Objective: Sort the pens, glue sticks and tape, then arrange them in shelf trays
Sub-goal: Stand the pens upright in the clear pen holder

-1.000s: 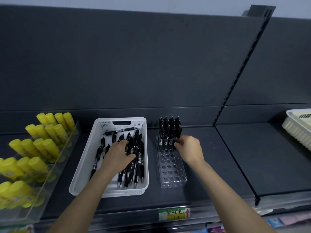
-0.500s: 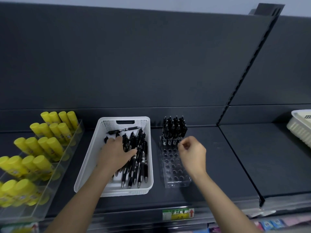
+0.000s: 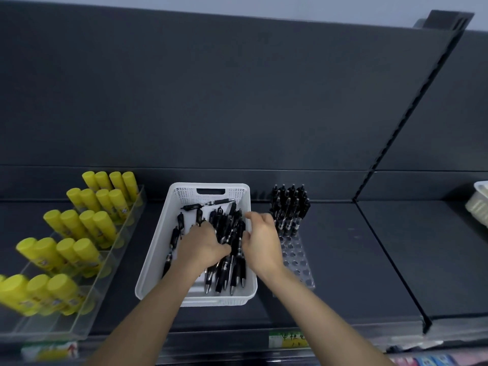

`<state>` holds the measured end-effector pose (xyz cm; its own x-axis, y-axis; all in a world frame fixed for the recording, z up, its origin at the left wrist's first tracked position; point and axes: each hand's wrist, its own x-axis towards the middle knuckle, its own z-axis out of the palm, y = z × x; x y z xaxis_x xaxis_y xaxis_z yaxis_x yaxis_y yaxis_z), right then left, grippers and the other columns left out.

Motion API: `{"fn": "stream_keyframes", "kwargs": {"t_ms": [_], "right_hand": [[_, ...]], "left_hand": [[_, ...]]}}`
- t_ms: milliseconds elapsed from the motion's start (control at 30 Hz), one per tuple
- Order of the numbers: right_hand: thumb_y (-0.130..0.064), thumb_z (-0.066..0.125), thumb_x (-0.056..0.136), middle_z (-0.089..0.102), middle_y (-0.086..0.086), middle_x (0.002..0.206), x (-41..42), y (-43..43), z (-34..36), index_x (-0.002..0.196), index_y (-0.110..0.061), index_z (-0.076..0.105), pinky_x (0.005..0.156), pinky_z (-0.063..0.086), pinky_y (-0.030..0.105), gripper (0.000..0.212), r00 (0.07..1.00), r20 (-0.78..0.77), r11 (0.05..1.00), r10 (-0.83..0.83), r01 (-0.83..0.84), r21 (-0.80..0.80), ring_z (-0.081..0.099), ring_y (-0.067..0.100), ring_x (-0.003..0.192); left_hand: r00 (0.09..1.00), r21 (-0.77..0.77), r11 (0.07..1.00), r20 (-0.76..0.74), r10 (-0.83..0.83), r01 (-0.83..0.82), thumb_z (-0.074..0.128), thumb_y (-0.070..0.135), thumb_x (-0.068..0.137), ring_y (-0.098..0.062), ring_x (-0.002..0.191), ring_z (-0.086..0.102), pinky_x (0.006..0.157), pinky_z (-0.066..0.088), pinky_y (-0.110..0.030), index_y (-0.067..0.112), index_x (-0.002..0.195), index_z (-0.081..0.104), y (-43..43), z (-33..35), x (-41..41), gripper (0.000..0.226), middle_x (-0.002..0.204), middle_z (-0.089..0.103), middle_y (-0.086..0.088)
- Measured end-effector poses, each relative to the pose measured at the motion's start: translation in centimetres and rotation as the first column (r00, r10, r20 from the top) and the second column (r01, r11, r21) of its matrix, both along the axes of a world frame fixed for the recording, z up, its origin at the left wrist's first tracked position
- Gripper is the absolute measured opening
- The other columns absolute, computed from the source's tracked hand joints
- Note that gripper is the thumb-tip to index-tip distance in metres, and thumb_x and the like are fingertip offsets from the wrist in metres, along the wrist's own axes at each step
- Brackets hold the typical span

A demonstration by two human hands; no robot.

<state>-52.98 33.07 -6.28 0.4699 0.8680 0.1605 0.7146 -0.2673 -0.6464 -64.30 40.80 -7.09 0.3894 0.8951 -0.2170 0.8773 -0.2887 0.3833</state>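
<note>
Pens (image 3: pixel 229 273), black, loose: heaped in a white basket (image 3: pixel 155 247) on the shelf (image 3: pixel 356 260), a sorted batch (image 3: pixel 290 207) being stood upright in the rear holes of the clear rack (image 3: pixel 298 265) just beside it, front holes left free, presumably for the rest. Left hand (image 3: pixel 203 247) is sunk in the heap, fingers curled among the barrels, though a grip on any one cannot be confirmed; right hand (image 3: pixel 261 241) is held over the basket's right rim, fingers loosely curled and empty, judged ready to take a pen. Glue sticks (image 3: pixel 89 223) are ranked upright in a clear tiered tray (image 3: pixel 66 331) at left.
</note>
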Motion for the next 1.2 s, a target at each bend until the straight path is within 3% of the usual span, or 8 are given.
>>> {"fn": "stream_keyframes", "kwargs": {"t_ms": [300, 467, 600, 733, 967, 1067, 1133, 1200], "right_hand": [[0.007, 0.042, 0.089, 0.050, 0.009, 0.123, -0.3, -0.1, -0.5, 0.134, -0.009, 0.050, 0.081, 0.046, 0.017, 0.049, 0.999, 0.033, 0.999, -0.023, 0.023, 0.025, 0.056, 0.017, 0.102], [0.006, 0.042, 0.089, 0.049, 0.009, 0.123, -0.5, -0.1, -0.5, 0.131, -0.009, 0.052, 0.081, 0.047, 0.020, 0.046, 0.999, 0.025, 0.999, -0.046, 0.045, 0.029, 0.057, 0.019, 0.100], [0.006, 0.043, 0.088, 0.050, 0.010, 0.122, -0.5, 0.0, -0.4, 0.130, -0.008, 0.052, 0.082, 0.047, 0.023, 0.046, 0.999, 0.007, 0.998, -0.054, 0.054, 0.032, 0.058, 0.022, 0.100], [0.005, 0.042, 0.090, 0.050, 0.010, 0.123, -0.4, -0.1, -0.6, 0.130, -0.008, 0.052, 0.084, 0.046, 0.022, 0.043, 0.998, 0.003, 0.998, -0.057, 0.057, 0.038, 0.058, 0.021, 0.101], [-0.008, 0.052, 0.093, 0.058, 0.007, 0.112, -0.3, -0.8, 0.7, 0.125, -0.007, 0.057, 0.090, 0.039, 0.016, 0.032, 0.998, 0.059, 0.984, -0.025, 0.014, 0.175, 0.052, 0.015, 0.103], [-0.015, 0.057, 0.093, 0.063, 0.002, 0.087, -0.1, -0.3, 2.8, 0.107, -0.009, 0.066, 0.069, 0.042, 0.017, 0.019, 0.938, -0.345, 0.982, -0.015, 0.079, 0.174, 0.055, 0.010, 0.075], [-0.014, 0.057, 0.093, 0.060, 0.001, 0.070, 0.2, 0.3, 4.1, 0.095, -0.003, 0.067, 0.055, 0.041, 0.021, 0.015, 0.698, -0.716, 0.986, 0.011, 0.110, 0.122, 0.052, 0.011, 0.062], [-0.012, 0.056, 0.094, 0.057, 0.002, 0.065, 0.6, 0.7, 5.1, 0.088, -0.001, 0.064, 0.047, 0.038, 0.019, 0.014, 0.492, -0.870, 0.989, 0.024, 0.113, 0.091, 0.049, 0.008, 0.055]], "left_hand": [[0.996, -0.040, 0.999, 0.090, 0.003, 0.001, 0.055, 0.018, 0.089, -0.013, 0.053, 0.034, 0.048, 0.026, -0.027, 0.015, 0.066, 0.032, 1.4, -0.6, -0.7, 0.032, 0.063, 0.038, 0.000], [0.989, -0.029, 0.999, 0.143, -0.029, 0.034, 0.060, 0.032, 0.089, -0.018, 0.057, 0.047, 0.053, 0.036, -0.028, 0.012, 0.070, 0.043, 0.9, -0.8, -0.4, 0.033, 0.065, 0.050, -0.003], [0.976, -0.171, 0.985, 0.216, 0.006, 0.032, 0.067, 0.027, 0.083, -0.016, 0.057, 0.048, 0.051, 0.035, -0.026, 0.011, 0.077, 0.051, 0.4, -0.5, 0.1, 0.023, 0.068, 0.052, -0.005], [0.917, -0.313, 0.950, 0.381, 0.115, 0.011, 0.060, 0.021, 0.083, -0.020, 0.062, 0.047, 0.058, 0.035, -0.030, 0.011, 0.074, 0.048, 0.4, -0.5, -0.2, 0.018, 0.068, 0.049, -0.007], [0.785, -0.297, 0.949, 0.611, 0.104, 0.106, 0.056, 0.018, 0.086, -0.017, 0.062, 0.045, 0.064, 0.035, -0.031, 0.010, 0.070, 0.049, -0.1, 2.3, -2.1, 0.019, 0.064, 0.046, -0.008], [0.692, -0.327, 0.932, 0.710, 0.134, 0.155, 0.059, 0.025, 0.088, -0.018, 0.064, 0.051, 0.068, 0.040, -0.035, -0.004, 0.086, 0.057, -0.4, 3.2, -2.4, 0.029, 0.065, 0.051, -0.005], [0.662, -0.313, 0.930, 0.741, 0.111, 0.194, 0.058, 0.024, 0.088, -0.018, 0.066, 0.049, 0.069, 0.039, -0.035, -0.006, 0.092, 0.056, -1.0, 3.7, -1.9, 0.030, 0.069, 0.050, -0.008], [0.670, -0.291, 0.924, 0.741, 0.053, 0.249, 0.057, 0.020, 0.088, -0.018, 0.067, 0.050, 0.069, 0.040, -0.033, -0.005, 0.092, 0.057, -1.7, 4.1, -1.3, 0.025, 0.071, 0.053, -0.009]]}}
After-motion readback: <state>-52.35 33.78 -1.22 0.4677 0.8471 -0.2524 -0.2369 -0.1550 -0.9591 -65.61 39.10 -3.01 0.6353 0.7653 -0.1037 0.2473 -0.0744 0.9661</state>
